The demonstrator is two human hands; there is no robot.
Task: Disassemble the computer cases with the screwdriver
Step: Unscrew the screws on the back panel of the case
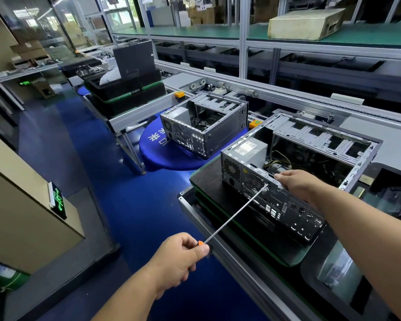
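— Fingers of the left hand [181,258] wrap the orange-handled, long-shafted screwdriver [235,215]; right hand [298,183] grips the near open grey steel computer case [285,179].

— Looks heavy, rigid, sharp-edged; hold that top rear rim.

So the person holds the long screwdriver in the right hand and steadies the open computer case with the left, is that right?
Not quite: the hands are swapped. The head view shows the left hand gripping the orange handle of the screwdriver, its tip at the back panel of the computer case, while the right hand steadies the case's top rear edge.
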